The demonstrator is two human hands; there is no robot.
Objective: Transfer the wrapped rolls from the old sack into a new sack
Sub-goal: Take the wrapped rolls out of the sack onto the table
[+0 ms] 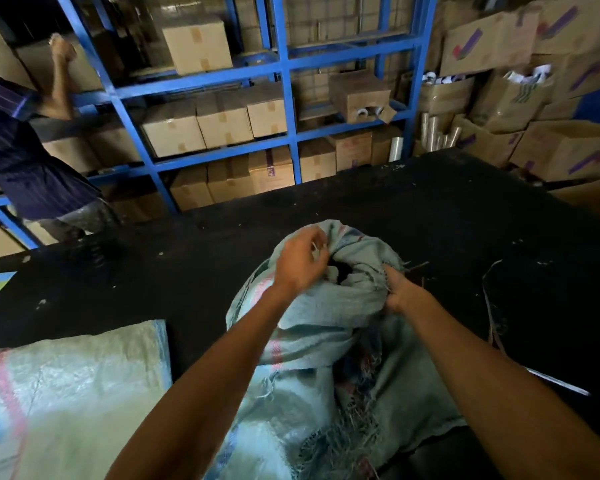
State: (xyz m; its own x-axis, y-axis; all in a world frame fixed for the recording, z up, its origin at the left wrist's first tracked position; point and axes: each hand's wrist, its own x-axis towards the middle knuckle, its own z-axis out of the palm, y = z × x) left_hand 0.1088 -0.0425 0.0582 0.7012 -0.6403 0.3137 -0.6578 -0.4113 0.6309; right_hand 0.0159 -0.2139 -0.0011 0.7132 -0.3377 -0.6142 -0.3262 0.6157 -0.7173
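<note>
Old sack (312,341) at 6 o'clock, mouth bunched; left hand (300,263) and right hand (400,294) gripping its rim. No rolls out yet; new sack (66,382) at 8 o'clock, flat.

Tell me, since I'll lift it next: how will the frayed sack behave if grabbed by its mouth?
The frayed sack looks floppy: its cloth folds where the left hand and right hand bunch it. It may tear further, given the loose threads lower down. Its bulging body suggests some weight.

No legible text; only unreadable purple marks on the cardboard boxes (565,147).
</note>
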